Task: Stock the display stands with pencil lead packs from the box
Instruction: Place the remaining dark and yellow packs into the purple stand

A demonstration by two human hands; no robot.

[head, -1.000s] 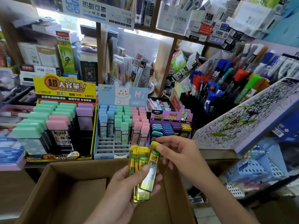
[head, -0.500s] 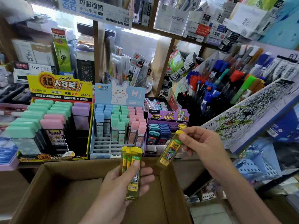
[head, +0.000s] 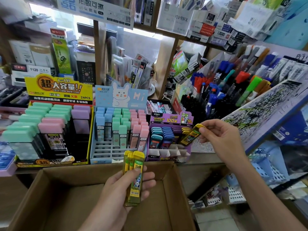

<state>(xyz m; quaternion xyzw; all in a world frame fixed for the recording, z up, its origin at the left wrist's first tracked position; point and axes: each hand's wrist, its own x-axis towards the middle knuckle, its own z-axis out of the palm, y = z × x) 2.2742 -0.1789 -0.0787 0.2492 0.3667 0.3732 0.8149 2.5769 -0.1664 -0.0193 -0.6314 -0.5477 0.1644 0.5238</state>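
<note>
lead pack [head: 190,135], slim translucent yellow plastic

We face crowded wooden shelving [head: 98,50], daylight [head: 141,42] glowing behind it, a slanted pen rack [head: 233,87] on our right.

A single wide-angle view from my head — looking forward and down, close over the open cardboard box [head: 50,189] at the frame's foot, with the display stands [head: 120,95] and crowded stationery shelves [head: 166,69] near ahead.
</note>
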